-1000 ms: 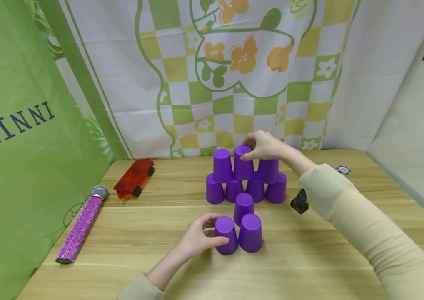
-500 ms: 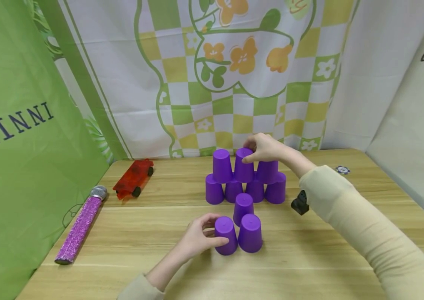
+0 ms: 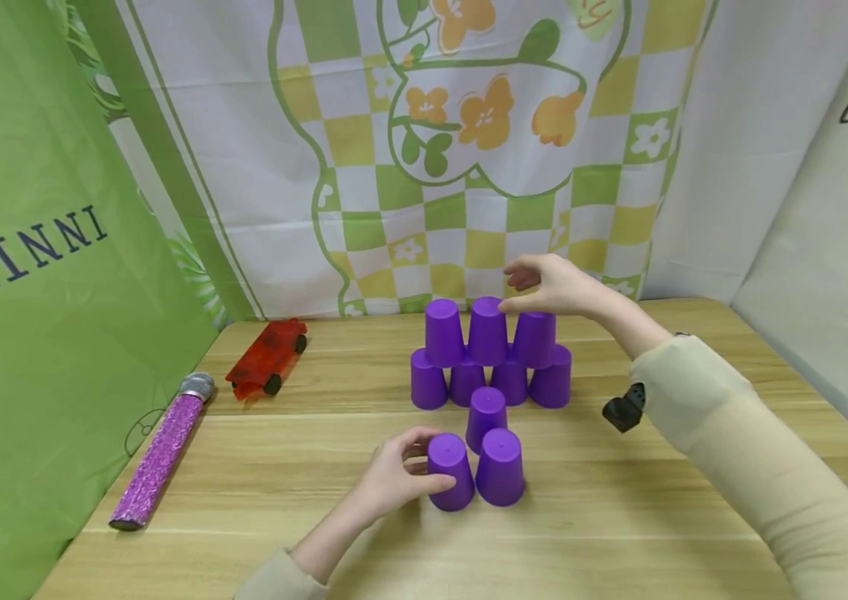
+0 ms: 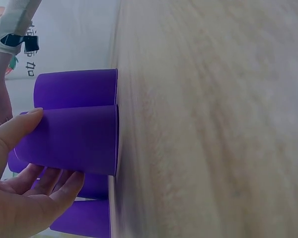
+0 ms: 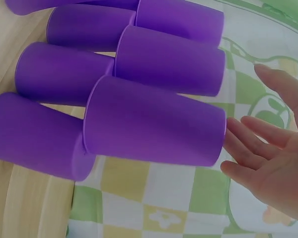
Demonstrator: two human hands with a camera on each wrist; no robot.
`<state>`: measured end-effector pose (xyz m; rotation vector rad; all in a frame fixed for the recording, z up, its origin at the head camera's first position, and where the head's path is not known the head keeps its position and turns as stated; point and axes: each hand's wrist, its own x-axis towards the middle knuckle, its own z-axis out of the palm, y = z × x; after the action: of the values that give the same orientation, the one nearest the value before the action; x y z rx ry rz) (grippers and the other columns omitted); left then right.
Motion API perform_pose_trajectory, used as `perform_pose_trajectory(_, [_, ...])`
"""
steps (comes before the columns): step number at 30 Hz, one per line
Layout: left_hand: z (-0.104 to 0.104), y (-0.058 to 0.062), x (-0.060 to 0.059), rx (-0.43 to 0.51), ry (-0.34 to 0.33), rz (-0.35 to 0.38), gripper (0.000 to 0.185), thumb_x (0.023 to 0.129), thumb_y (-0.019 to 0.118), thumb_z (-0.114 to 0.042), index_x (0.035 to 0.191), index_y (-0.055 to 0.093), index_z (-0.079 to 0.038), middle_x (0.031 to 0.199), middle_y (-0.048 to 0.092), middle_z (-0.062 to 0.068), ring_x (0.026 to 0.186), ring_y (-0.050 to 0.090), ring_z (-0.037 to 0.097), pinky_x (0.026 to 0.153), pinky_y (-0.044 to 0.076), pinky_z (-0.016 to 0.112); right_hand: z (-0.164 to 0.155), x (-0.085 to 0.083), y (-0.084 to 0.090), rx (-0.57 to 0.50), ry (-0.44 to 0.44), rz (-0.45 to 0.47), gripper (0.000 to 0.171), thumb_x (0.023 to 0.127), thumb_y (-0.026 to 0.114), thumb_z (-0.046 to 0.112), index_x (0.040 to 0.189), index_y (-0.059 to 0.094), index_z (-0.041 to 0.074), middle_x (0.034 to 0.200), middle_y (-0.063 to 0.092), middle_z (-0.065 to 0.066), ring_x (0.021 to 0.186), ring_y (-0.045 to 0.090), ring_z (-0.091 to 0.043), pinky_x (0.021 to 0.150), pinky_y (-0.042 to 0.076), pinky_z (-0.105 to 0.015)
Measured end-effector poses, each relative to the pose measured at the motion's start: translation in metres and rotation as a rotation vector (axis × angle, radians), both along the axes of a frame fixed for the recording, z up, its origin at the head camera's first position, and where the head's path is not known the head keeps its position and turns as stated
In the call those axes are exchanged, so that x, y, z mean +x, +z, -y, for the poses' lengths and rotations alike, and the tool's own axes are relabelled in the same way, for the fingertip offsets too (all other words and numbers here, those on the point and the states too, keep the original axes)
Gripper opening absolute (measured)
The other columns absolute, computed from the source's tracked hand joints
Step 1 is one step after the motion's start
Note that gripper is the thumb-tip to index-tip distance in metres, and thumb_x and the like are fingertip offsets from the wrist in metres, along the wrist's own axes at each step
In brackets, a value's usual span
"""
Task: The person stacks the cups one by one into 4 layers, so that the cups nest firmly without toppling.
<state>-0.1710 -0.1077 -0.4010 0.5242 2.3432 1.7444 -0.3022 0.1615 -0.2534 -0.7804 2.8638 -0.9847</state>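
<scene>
Purple cups stand upside down on the wooden table (image 3: 304, 467). My left hand (image 3: 394, 475) holds the front left cup (image 3: 452, 457), thumb on one side and fingers on the other, also plain in the left wrist view. Close beside it stands another front cup (image 3: 501, 468), with a third cup (image 3: 486, 417) just behind. Farther back, a row of several cups (image 3: 428, 381) carries 3 more on top. My right hand (image 3: 562, 285) hovers above that upper row, by the middle top cup (image 3: 487, 333) and the right one (image 3: 534, 343). Its fingers are spread and hold nothing.
A red toy car (image 3: 268, 358) and a pink glittery microphone (image 3: 162, 458) lie at the left. Under the right forearm a small black object (image 3: 624, 408) shows, seemingly attached at the wrist. A patterned curtain (image 3: 364, 200) hangs at the back edge of the table.
My right hand has let go of the middle top cup and moved up and to the right. The cup stays in the upper row. My left hand has hardly moved.
</scene>
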Motion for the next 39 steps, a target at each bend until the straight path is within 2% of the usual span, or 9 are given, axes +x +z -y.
perform_pose_trajectory(5, [0.003,0.001,0.000,0.002,0.004,0.003,0.053,0.075,0.077,-0.006,0.123,0.054,0.004,0.118,0.061,0.022,0.109,0.059,0.036,0.096,0.051,0.040,-0.011,0.009,0.001,-0.025,-0.024,-0.019,0.061,0.083,0.071,0.027,0.132,0.048,-0.001,0.128,0.056,-0.024,0.119,0.054,-0.037,0.099,0.046,-0.050])
perform_pose_trajectory(9, [0.007,0.004,-0.003,0.008,0.022,0.000,0.053,0.076,0.077,-0.009,0.123,0.055,0.002,0.117,0.061,0.020,0.109,0.060,0.035,0.097,0.051,0.040,-0.019,0.017,0.001,-0.090,-0.075,-0.046,0.060,0.083,0.072,0.026,0.132,0.048,-0.001,0.131,0.054,-0.023,0.123,0.049,-0.037,0.106,0.040,-0.051])
perform_pose_trajectory(14, [0.013,0.009,-0.006,0.021,0.063,-0.008,0.049,0.077,0.077,-0.012,0.120,0.058,-0.002,0.115,0.062,0.017,0.109,0.060,0.031,0.096,0.051,0.037,-0.025,0.030,-0.004,-0.251,-0.163,-0.118,0.058,0.084,0.071,0.026,0.131,0.048,-0.001,0.133,0.052,-0.021,0.129,0.045,-0.034,0.114,0.031,-0.045])
perform_pose_trajectory(18, [0.017,0.015,-0.009,0.033,0.104,-0.015,0.046,0.076,0.078,-0.012,0.117,0.059,-0.003,0.114,0.063,0.015,0.110,0.060,0.028,0.097,0.051,0.036,-0.030,0.046,-0.010,-0.400,-0.222,-0.152,0.056,0.086,0.069,0.026,0.131,0.048,0.000,0.132,0.053,-0.019,0.126,0.048,-0.030,0.112,0.036,-0.040])
perform_pose_trajectory(23, [0.021,0.026,-0.014,0.048,0.141,-0.035,0.046,0.076,0.078,-0.012,0.118,0.060,-0.004,0.114,0.064,0.015,0.109,0.062,0.026,0.096,0.052,0.035,-0.042,0.067,-0.024,-0.510,-0.295,-0.159,0.053,0.088,0.067,0.027,0.132,0.049,0.004,0.129,0.056,-0.010,0.117,0.053,-0.006,0.105,0.042,-0.019])
perform_pose_trajectory(24, [0.022,0.028,-0.015,0.053,0.145,-0.038,0.047,0.076,0.078,-0.012,0.119,0.060,-0.005,0.114,0.064,0.015,0.109,0.062,0.026,0.096,0.052,0.035,-0.044,0.071,-0.028,-0.540,-0.301,-0.159,0.052,0.088,0.067,0.025,0.131,0.049,0.004,0.127,0.058,-0.005,0.114,0.053,0.000,0.102,0.042,-0.015])
perform_pose_trajectory(26, [0.024,0.033,-0.017,0.061,0.153,-0.045,0.047,0.076,0.078,-0.011,0.119,0.061,-0.006,0.114,0.065,0.014,0.109,0.062,0.026,0.095,0.052,0.035,-0.047,0.077,-0.036,-0.595,-0.287,-0.171,0.049,0.088,0.066,0.020,0.130,0.049,0.001,0.121,0.060,0.004,0.109,0.053,0.006,0.097,0.043,-0.009])
perform_pose_trajectory(29, [0.027,0.041,-0.020,0.060,0.163,-0.054,0.046,0.076,0.078,-0.012,0.119,0.061,-0.010,0.115,0.065,0.012,0.110,0.062,0.025,0.095,0.052,0.034,-0.047,0.085,-0.049,-0.672,-0.239,-0.175,0.046,0.089,0.065,0.012,0.128,0.048,-0.005,0.114,0.060,0.013,0.107,0.055,0.005,0.095,0.044,-0.008])
perform_pose_trajectory(39, [0.027,0.079,-0.035,0.053,0.194,-0.137,0.046,0.079,0.076,-0.016,0.122,0.060,-0.012,0.117,0.064,0.012,0.109,0.062,0.024,0.095,0.052,0.036,-0.040,0.112,-0.083,-0.659,-0.147,-0.061,0.046,0.087,0.065,0.005,0.126,0.046,-0.012,0.110,0.059,0.023,0.106,0.057,0.006,0.092,0.044,-0.006])
